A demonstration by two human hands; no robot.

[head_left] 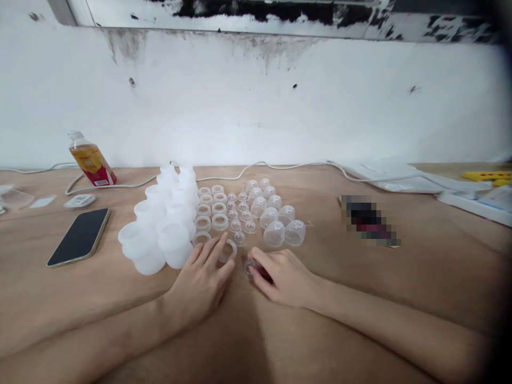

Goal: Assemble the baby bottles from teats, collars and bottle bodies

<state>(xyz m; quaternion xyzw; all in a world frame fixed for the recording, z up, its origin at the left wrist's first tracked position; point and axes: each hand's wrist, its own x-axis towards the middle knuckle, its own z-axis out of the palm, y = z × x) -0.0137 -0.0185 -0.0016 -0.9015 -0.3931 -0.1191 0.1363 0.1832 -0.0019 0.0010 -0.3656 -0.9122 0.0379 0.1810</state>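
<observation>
My left hand (206, 272) rests palm down with its fingers stretched out. Its index finger and thumb lie against a translucent white ring (231, 249), partly covered by the hand. My right hand (282, 274) is closed in a pinch on a clear bottle nipple (248, 266), just above the tabletop; the fingers hide part of it. Between and beyond the hands stand rows of loose parts: more white rings (220, 222), small clear nipples (239, 238) and clear domed caps (274, 233). Left of the rings, frosted white bottles (144, 248) are set close together.
A dark-screened phone (80, 234) lies at left, near a small white box (80, 200) and a drink bottle (92, 160). A white cable (240, 173) runs along the wall. At right are a blurred-out flat object (370, 221) and plastic bags (392, 176).
</observation>
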